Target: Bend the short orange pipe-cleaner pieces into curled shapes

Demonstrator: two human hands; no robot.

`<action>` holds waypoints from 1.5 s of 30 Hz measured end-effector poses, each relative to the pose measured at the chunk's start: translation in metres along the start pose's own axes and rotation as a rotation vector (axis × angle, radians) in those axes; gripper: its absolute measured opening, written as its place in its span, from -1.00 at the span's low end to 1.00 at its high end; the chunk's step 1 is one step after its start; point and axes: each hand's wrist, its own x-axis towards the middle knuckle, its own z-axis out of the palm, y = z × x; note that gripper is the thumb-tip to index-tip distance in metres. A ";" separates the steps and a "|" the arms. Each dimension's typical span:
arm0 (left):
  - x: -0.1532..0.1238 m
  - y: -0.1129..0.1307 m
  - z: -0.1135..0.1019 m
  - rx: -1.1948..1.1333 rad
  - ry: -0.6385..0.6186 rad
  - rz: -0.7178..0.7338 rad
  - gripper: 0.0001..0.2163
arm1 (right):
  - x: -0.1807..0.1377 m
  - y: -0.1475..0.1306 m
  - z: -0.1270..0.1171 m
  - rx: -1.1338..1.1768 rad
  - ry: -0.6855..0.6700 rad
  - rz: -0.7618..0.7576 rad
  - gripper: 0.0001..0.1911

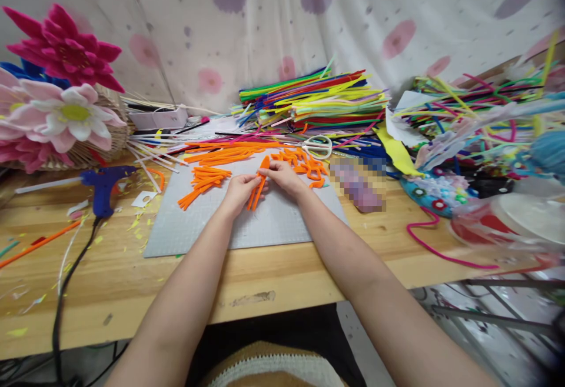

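While the left hand [242, 192] grips a looped orange strip [255, 199] with closed fingers over the gray mat [273, 231], the right hand [285, 176] pinches its upper end, near short orange pieces [206, 180].

A white fabric curtain with pink and purple blotches [273, 34] hangs in folds across the far side. Before it stretches a pale, grainy wooden table [132, 287]; dark metal bars [512, 284] stand near right, under bright, soft light.
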 end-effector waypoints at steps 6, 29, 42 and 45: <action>0.003 -0.002 -0.007 0.109 0.019 0.075 -0.87 | -0.002 -0.003 -0.001 -0.010 -0.017 -0.004 -0.75; 0.003 -0.001 -0.011 -0.142 -0.210 -0.101 -0.88 | -0.008 -0.010 0.010 0.078 -0.060 0.073 -0.71; 0.005 -0.006 -0.006 -0.218 -0.109 -0.051 -0.90 | -0.009 -0.014 0.014 0.127 -0.057 0.136 -0.66; 0.007 -0.007 -0.006 -0.233 -0.076 -0.014 -0.91 | -0.009 -0.014 0.014 0.152 -0.061 0.165 -0.64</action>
